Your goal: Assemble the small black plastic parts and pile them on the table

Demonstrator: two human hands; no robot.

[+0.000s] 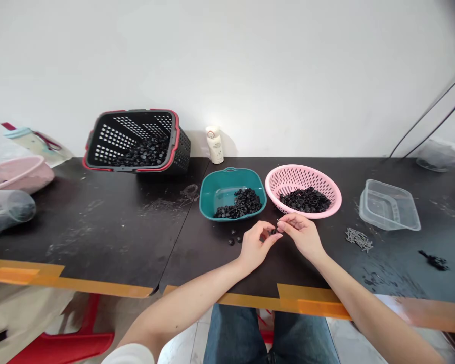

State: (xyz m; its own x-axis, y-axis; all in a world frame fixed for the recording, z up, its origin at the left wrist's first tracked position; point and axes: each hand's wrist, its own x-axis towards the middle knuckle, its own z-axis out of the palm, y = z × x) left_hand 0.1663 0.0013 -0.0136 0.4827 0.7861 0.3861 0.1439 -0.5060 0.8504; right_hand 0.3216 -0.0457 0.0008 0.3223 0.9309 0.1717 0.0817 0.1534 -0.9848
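My left hand (255, 246) is closed in a pinch around a small black round part (273, 231). Right beside it, my right hand (302, 235) has thumb and fingertips pressed together at that part; whatever they grip is too small to make out. Behind the hands stand a teal basin (216, 188) of small black round pieces and a pink colander (335, 202) of black ring-like pieces. A few loose black pieces (231, 241) lie on the table left of my left hand. Thin grey pins (359, 239) form a small pile to the right.
A black basket with red trim (182, 151), tilted on its side, holds more black pieces. Near the wall stands a white bottle (215, 145). A clear plastic tub (390, 205) and a black clump (434, 260) lie right. Orange tape (250, 301) runs along the table's front edge.
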